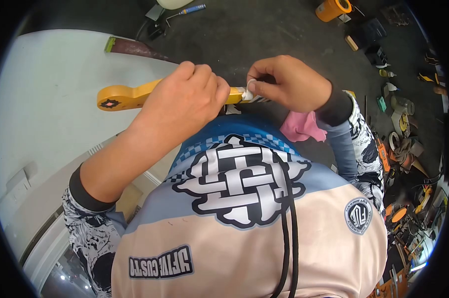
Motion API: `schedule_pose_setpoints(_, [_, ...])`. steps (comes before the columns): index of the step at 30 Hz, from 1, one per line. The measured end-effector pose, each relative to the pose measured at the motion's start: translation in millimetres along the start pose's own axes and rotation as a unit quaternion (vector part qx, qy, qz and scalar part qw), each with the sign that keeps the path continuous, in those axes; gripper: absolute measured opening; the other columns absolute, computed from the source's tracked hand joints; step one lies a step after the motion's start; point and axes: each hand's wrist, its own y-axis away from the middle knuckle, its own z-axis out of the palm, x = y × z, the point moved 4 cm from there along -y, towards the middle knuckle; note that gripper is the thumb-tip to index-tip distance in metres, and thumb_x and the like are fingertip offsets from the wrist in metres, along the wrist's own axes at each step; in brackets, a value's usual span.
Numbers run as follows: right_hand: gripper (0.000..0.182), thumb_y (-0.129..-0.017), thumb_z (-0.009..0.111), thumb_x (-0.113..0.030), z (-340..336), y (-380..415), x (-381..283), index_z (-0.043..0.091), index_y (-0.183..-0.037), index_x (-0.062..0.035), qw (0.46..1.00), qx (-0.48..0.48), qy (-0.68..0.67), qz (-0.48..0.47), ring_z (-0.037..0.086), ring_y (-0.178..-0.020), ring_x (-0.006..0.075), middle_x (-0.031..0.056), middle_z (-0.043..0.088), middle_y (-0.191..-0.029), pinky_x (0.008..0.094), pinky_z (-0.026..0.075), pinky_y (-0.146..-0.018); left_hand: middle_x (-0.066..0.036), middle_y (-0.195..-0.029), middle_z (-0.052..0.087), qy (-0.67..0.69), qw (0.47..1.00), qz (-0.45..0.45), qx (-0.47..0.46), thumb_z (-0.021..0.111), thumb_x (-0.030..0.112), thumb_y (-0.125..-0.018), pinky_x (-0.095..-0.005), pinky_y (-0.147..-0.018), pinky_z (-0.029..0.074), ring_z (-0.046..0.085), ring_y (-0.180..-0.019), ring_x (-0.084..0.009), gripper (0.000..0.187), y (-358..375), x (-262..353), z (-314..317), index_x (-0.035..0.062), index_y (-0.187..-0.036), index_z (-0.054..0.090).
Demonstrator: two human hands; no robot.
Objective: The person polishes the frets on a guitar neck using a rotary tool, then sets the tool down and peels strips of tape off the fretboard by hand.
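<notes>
A glossy yellow piece, shaped like a curved handle (pixel 127 94), lies across in front of my body. Its left end widens and carries a dark diamond-shaped emblem with a pink centre. My left hand (pixel 187 94) is closed round its middle, hiding that stretch. At the right end my right hand (pixel 291 84) pinches a small white wad (pixel 248 93), paper or cloth, against the piece. Something striped, partly hidden, shows just below those fingertips. A pink cloth (pixel 304 126) hangs or lies below my right wrist.
A white surface (pixel 60 74) fills the left side. Beyond my hands lies a dark red strip with a green end (pixel 135 48). On the dark floor (pixel 264 30) are a blue-handled tool (pixel 192 9) and an orange bucket (pixel 333 9). Many tools clutter the right side.
</notes>
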Motion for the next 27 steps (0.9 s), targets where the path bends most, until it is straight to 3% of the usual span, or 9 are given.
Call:
schedule_pose_setpoints(6, [0.029, -0.095, 0.062, -0.024, -3.0, -3.8, 11.9, 0.071, -0.100, 0.0031, 0.995, -0.035, -0.050, 0.075, 0.063, -0.064, 0.0145, 0.0079, 0.068, -0.072, 0.0303, 0.051, -0.061, 0.001, -0.074, 0.059, -0.020, 1.000, 0.009, 0.003, 0.063, 0.020, -0.083, -0.0271, -0.071, 0.039, 0.055, -0.079, -0.0143, 0.018, 2.8, 2.9, -2.4, 0.0067, -0.095, 0.064])
schedule_pose_setpoints(12, [0.031, -0.097, 0.062, -0.027, -10.2, -4.2, 12.2, 0.072, -0.100, 0.0019, 0.982, -0.052, -0.092, 0.155, 0.060, -0.065, 0.0093, 0.0045, 0.068, -0.074, 0.0264, 0.049, -0.060, 0.001, -0.079, 0.056, -0.040, 0.999, 0.005, 0.019, 0.065, 0.014, -0.081, -0.0269, -0.071, 0.041, 0.055, -0.082, -0.0144, 0.022, 3.1, 8.0, -6.2, 0.0066, -0.102, 0.062])
schedule_pose_setpoints(15, [0.023, -0.099, 0.063, -0.023, -26.0, -14.9, 23.9, 0.067, -0.098, 0.0000, 0.990, -0.027, -0.093, 0.107, 0.054, -0.069, 0.0053, -0.0017, 0.062, -0.074, 0.0242, 0.045, -0.063, 0.001, -0.079, 0.055, -0.036, 0.999, 0.007, 0.012, 0.064, 0.014, -0.082, -0.0269, -0.071, 0.041, 0.055, -0.081, -0.0144, 0.021, 4.4, 10.3, -7.7, 0.0067, -0.101, 0.063])
schedule_pose_setpoints(18, [0.029, -0.096, 0.066, -0.025, -29.4, -12.5, 11.8, 0.071, -0.099, 0.0028, 0.999, 0.012, -0.051, -0.004, 0.062, -0.068, 0.0111, 0.0044, 0.069, -0.076, 0.0285, 0.050, -0.064, 0.001, -0.079, 0.055, -0.021, 1.000, 0.004, 0.001, 0.064, 0.014, -0.081, -0.0269, -0.072, 0.041, 0.054, -0.081, -0.0144, 0.021, 6.6, 12.5, -3.5, 0.0068, -0.101, 0.063])
schedule_pose_setpoints(22, [0.024, -0.093, 0.069, -0.021, -29.6, -9.3, 2.7, 0.071, -0.099, 0.0020, 0.998, 0.060, 0.007, -0.017, 0.063, -0.070, 0.0133, 0.0064, 0.069, -0.076, 0.0299, 0.050, -0.066, 0.001, -0.079, 0.055, -0.030, 0.999, 0.003, 0.016, 0.064, 0.014, -0.082, -0.0267, -0.071, 0.041, 0.054, -0.081, -0.0141, 0.021, 6.9, 12.4, -2.3, 0.0069, -0.101, 0.063])
schedule_pose_setpoints(25, [0.022, -0.092, 0.070, -0.019, -22.8, -9.9, 9.9, 0.071, -0.099, 0.0018, 0.999, 0.032, 0.003, -0.017, 0.064, -0.069, 0.0149, 0.0073, 0.069, -0.077, 0.0302, 0.050, -0.065, 0.001, -0.079, 0.055, -0.034, 0.999, 0.005, 0.013, 0.064, 0.015, -0.082, -0.0267, -0.072, 0.041, 0.054, -0.081, -0.0140, 0.020, 1.8, 10.1, -6.0, 0.0070, -0.101, 0.063])
schedule_pose_setpoints(27, [0.023, -0.091, 0.071, -0.018, -16.0, -9.8, 10.6, 0.071, -0.102, 0.0015, 0.997, 0.066, -0.025, -0.041, 0.064, -0.069, 0.0152, 0.0077, 0.069, -0.078, 0.0302, 0.050, -0.064, 0.001, -0.079, 0.055, -0.038, 0.999, 0.000, 0.019, 0.064, 0.015, -0.082, -0.0268, -0.072, 0.041, 0.054, -0.082, -0.0139, 0.021, 8.2, 13.5, 0.0, 0.0070, -0.101, 0.063])
